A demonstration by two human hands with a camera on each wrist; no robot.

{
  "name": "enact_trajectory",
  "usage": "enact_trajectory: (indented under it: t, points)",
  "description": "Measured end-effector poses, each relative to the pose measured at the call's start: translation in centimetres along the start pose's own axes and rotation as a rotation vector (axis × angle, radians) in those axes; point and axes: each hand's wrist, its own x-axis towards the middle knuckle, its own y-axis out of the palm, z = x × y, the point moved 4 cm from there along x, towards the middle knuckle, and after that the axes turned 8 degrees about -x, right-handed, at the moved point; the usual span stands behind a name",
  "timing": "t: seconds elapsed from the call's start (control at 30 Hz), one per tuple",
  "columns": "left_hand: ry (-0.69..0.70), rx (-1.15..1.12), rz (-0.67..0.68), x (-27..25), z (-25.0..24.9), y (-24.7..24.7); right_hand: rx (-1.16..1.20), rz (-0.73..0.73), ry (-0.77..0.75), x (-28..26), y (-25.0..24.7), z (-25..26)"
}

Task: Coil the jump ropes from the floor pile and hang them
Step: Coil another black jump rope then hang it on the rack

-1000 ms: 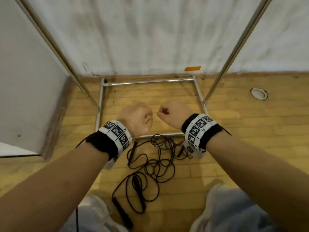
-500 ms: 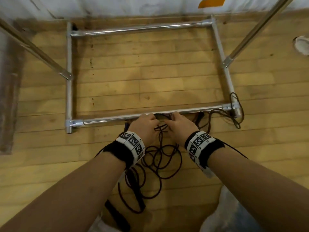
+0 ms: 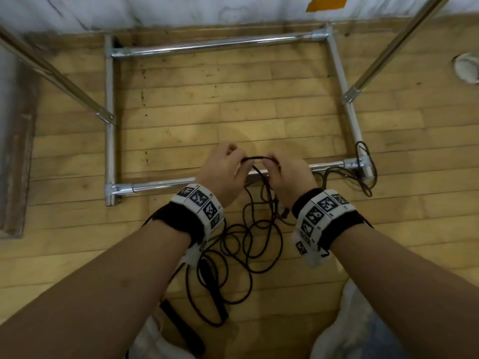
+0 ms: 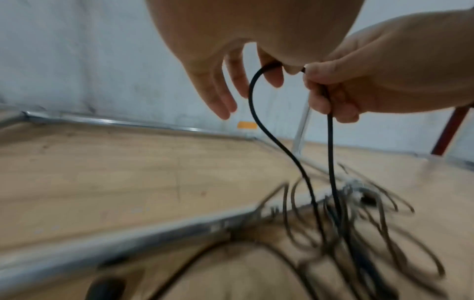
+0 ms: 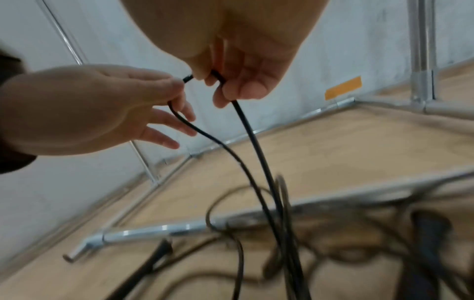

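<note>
A tangle of black jump ropes [image 3: 243,244] lies on the wooden floor between my forearms, with black handles [image 3: 215,291] near my feet. Both hands are raised above the pile and hold one black cord [image 3: 255,158] stretched between them. My left hand [image 3: 225,164] pinches it between thumb and forefinger, the other fingers [image 4: 220,97] loosely spread. My right hand [image 3: 282,169] has its fingers [image 4: 325,97] curled round the cord [image 4: 330,142]. Two strands [image 5: 246,146] hang from the hands down into the pile.
A chrome rack base [image 3: 111,125] forms a rectangle on the floor against the white wall [image 3: 181,9]. Its uprights [image 3: 388,53] slant up at left and right. More cord [image 3: 363,174] loops round the rack's near right corner. White shoes [image 3: 347,332] are at the bottom.
The hands went down to the pile, took hold of a cord and have now lifted it off the floor. The view tilted down towards the floor.
</note>
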Motion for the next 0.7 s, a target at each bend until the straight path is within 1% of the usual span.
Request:
enact_trajectory:
  t: [0.07, 0.13, 0.27, 0.33, 0.4, 0.47, 0.53, 0.6, 0.63, 0.67, 0.7]
  points:
    - [-0.014, -0.042, -0.021, 0.9, -2.0, -2.4, 0.058, -0.077, 0.007, 0.2, -2.7, 1.4]
    - [-0.019, -0.032, -0.041, 1.6, -4.4, -5.0, 0.094, -0.092, 0.002, 0.0, -5.4, 2.8]
    - [0.053, -0.070, -0.140, 2.1, -10.2, -10.9, 0.232, -0.137, 0.007, -1.3, -11.3, 5.8]
    - [0.081, -0.077, -0.172, 1.9, -13.4, -13.7, 0.273, -0.149, -0.025, -2.4, -14.4, 7.7]
    - [0.119, -0.115, -0.222, 1.4, -16.4, -16.3, 0.298, -0.192, -0.080, -3.7, -17.6, 9.8]
    - [0.118, -0.171, -0.277, 0.7, -19.0, -18.9, 0.303, -0.272, -0.123, -5.1, -20.8, 11.7]
    - [0.123, -0.224, -0.316, -0.2, -21.4, -21.2, 0.333, -0.421, -0.159, -6.4, -24.0, 13.3]
    - [0.170, -0.280, -0.333, -1.2, -23.7, -23.0, 0.409, -0.560, -0.173, -7.8, -26.9, 14.5]
    - [0.194, -0.301, -0.339, -1.8, -24.9, -23.9, 0.431, -0.572, -0.186, -8.3, -27.8, 15.1]
    - [0.212, -0.312, -0.346, -2.3, -25.8, -24.7, 0.433, -0.519, -0.203, -8.6, -28.1, 15.6]
    - [0.223, -0.319, -0.357, -2.8, -26.6, -25.4, 0.423, -0.398, -0.211, -8.8, -27.9, 16.0]
